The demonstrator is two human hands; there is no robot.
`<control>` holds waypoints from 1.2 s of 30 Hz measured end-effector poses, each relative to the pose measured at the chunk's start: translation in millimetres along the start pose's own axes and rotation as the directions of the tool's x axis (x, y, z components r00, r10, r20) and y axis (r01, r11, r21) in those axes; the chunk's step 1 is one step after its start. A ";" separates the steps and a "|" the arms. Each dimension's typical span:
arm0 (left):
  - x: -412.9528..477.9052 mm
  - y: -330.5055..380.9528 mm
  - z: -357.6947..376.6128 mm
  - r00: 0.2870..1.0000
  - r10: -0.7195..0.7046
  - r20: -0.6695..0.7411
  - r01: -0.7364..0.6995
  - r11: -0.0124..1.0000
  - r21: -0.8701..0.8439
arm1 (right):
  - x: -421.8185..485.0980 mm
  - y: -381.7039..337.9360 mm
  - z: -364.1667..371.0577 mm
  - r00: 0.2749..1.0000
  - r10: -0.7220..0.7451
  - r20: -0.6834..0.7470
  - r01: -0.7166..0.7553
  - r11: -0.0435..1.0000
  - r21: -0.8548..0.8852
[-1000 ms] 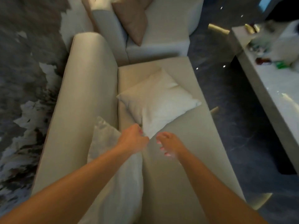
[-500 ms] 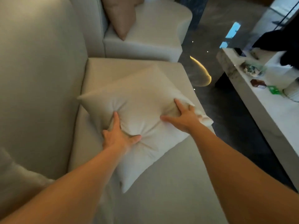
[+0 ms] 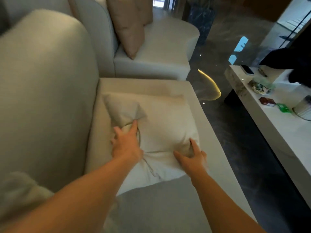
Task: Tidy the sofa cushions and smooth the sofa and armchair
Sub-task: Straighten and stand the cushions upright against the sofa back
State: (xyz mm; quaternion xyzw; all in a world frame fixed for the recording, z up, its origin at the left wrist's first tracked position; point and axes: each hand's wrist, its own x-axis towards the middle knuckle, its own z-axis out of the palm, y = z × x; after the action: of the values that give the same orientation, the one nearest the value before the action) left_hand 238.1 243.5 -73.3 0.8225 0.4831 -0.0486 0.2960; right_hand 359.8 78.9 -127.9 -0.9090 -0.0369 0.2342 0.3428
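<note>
A cream cushion [image 3: 161, 121] lies flat on the beige sofa seat [image 3: 168, 207], its edges square to the seat. My left hand [image 3: 127, 145] presses into the cushion's left side, fingers dug into a fold of fabric. My right hand [image 3: 191, 158] grips the cushion's near right corner, bunching the cover. The sofa backrest [image 3: 45, 91] rises on the left. A second cream cushion [image 3: 18, 194] leans against the backrest at the lower left, partly behind my left arm. Beyond the sofa stands a pale armchair [image 3: 161, 47] with a tan cushion [image 3: 129, 26] upright against its back.
A white low table [image 3: 277, 132] runs along the right, carrying a phone [image 3: 247, 70], a green item [image 3: 283, 107], a small dark box [image 3: 267, 101] and a jar [image 3: 304, 108]. Dark glossy floor [image 3: 235, 132] separates it from the sofa.
Both hands reached the flat cushion, took hold and turned it from diagonal to square with the seat. My right hand shifted from its far right edge to the near right corner.
</note>
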 end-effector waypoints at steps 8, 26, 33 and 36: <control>-40.1 91.4 -143.4 0.939 0.289 -0.187 -0.194 0.893 0.406 | -64.0 -107.3 -3.4 0.895 0.122 0.429 -0.322 0.844 0.430; -99.1 -82.9 -187.3 0.923 0.380 -0.064 -0.350 0.896 0.274 | -219.4 -156.5 11.1 0.874 -0.272 0.402 0.197 0.956 0.219; -271.7 -161.9 -157.6 0.945 0.200 -0.258 -0.092 0.922 0.377 | -316.2 -33.0 -60.8 0.786 -0.395 0.476 0.616 0.569 -0.544; -372.7 -197.6 -117.6 0.961 0.119 -0.248 0.028 0.854 0.519 | -385.3 26.4 -101.8 0.763 -0.393 0.514 0.646 0.436 -0.626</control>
State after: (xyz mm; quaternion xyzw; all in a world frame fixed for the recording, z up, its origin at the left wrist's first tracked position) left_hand -145.8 91.6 72.6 0.8817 0.4683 -0.0566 -0.0040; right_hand 61.3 -90.6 76.2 -0.8599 -0.4651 0.2069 -0.0376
